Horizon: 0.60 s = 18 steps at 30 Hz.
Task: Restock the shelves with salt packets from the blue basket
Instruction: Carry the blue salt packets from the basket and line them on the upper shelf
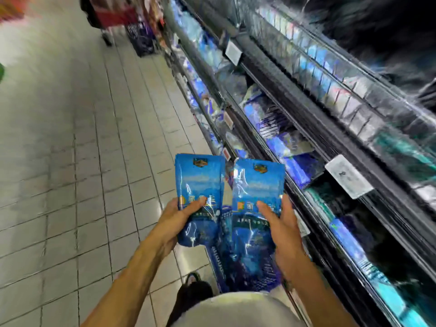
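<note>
Each hand holds one blue salt packet. The left hand [175, 220] grips the left packet [200, 197] near its lower half, thumb across the front and fingers [195, 204] curled round it. The right hand [282, 228] grips the right packet [257, 199] the same way, thumb lying over the printed face. Both packets stand upright, side by side and nearly touching, their long axes pointing up and away from the person.

The shelves [313, 147] run along the right of the packets, so the right hand is the nearer one and its packet would have only a short way to go sideways. The left packet would have to cross past the right one first, or wait its turn.

Directly below the packets sits the blue basket [232, 263] on the floor, close against the shelf base, with more blue packaging visible inside. White price tags [348, 176] stick out from the shelf edges to the right of the packets and could catch a packet on its way in. The shelf contents are blurred; which slot takes this salt cannot be told. A dark shoe [193, 292] stands just left of the basket on the tiled floor [70, 161].
</note>
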{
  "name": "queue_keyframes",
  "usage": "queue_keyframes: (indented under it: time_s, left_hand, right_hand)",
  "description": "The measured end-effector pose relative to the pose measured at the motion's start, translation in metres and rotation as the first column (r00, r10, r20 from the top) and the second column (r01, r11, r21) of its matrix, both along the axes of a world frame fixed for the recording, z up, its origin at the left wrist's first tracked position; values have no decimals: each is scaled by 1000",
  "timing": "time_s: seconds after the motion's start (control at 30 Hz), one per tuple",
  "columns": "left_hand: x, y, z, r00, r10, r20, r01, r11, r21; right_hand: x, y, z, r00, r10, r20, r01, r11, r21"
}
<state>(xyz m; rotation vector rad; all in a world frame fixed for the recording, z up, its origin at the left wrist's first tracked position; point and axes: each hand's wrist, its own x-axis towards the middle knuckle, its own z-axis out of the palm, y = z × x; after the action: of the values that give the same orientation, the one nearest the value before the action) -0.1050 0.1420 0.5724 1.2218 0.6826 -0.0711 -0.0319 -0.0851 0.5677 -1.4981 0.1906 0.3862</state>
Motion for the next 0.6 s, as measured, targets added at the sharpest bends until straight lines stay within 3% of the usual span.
queue_keyframes:
  time_s: [0.13, 0.27, 0.47, 0.6]
  left_hand:
    - [4, -15, 8, 999, -29, 26, 29, 999, 15]
    - [13, -30, 7, 996, -88, 2, 88, 995, 47]
    - [30, -46, -8, 969, -246, -20, 247, 967, 61]
    - [43, -59, -25, 879, -475, -37, 476, 878, 42]
  right_hand:
    - [2, -21, 16, 997, 27, 75, -29, 999, 27]
    - [-6, -44, 14, 999, -14, 49, 12, 999, 48]
    - [-41, -71, -7, 971, -239, -27, 239, 971, 24]
    - [-83, -87, -13, 900, -434, -42, 434, 901, -14]
